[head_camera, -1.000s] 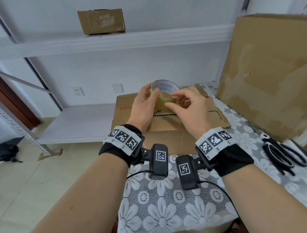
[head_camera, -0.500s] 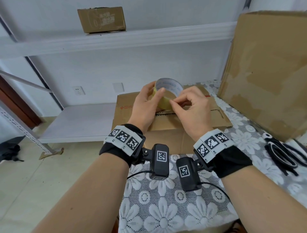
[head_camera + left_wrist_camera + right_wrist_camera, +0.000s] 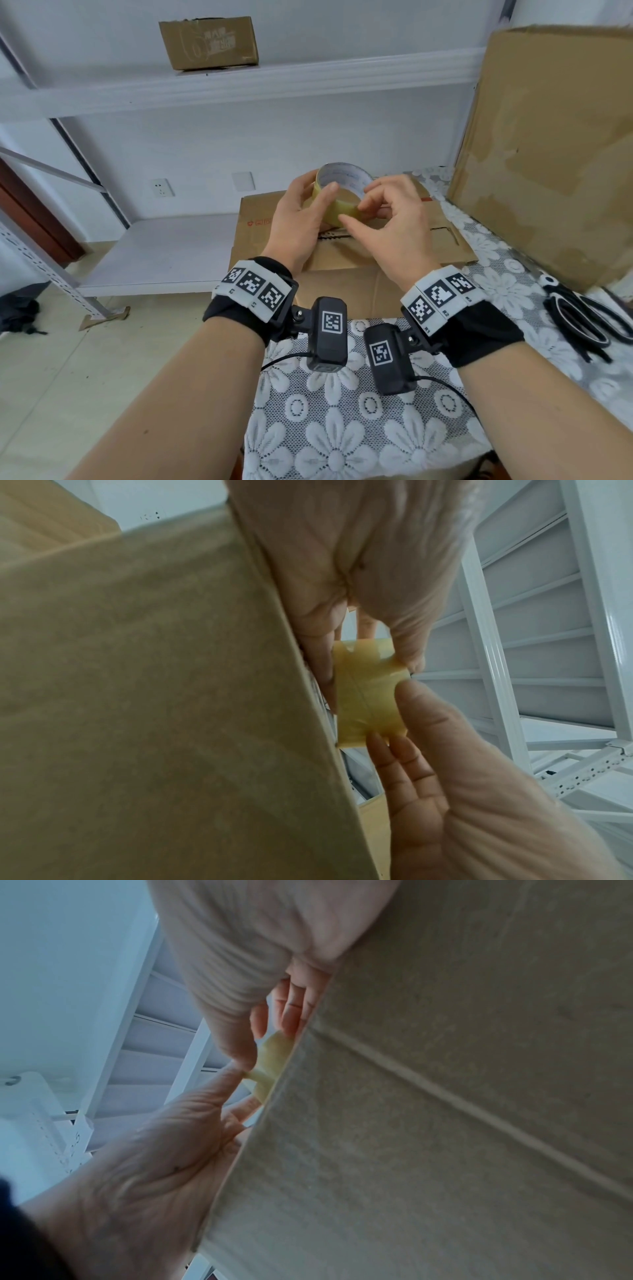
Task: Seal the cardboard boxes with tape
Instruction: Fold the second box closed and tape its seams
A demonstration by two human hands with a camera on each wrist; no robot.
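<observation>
The left hand (image 3: 296,219) is gripping the yellowish translucent roll of packing tape (image 3: 337,197), thumb across the outer face and fingers curled around the far side. The right hand (image 3: 390,219) is pinching at the roll's outer wrap with thumb and forefinger; in the left wrist view the fingertips (image 3: 409,664) are sitting on an uneven, notched edge of tape, apparently the free end. The roll is being held in the air just above the flat brown cardboard box (image 3: 346,274), which is lying on the white lace floral tablecloth (image 3: 342,428).

Handling, as judged: the roll is looking light and rigid at its core, so a grip across the core's width is holding it steadily. The film is thin, glossy and adhesive; it is likely to split lengthwise or fold onto itself if lifted from one corner only. The free end is best lifted across its full width.

Clearance relative to the box: the large upright brown cardboard sheet (image 3: 548,144) is standing close on the right, limiting sideways pulls. The black-handled scissors (image 3: 579,318) are lying to the right of the box on the cloth. The left side is opening onto the white metal shelving (image 3: 164,253) and floor, leaving more room for drawing tape out. The box's top flaps are showing a torn seam (image 3: 334,234) beneath the hands.
</observation>
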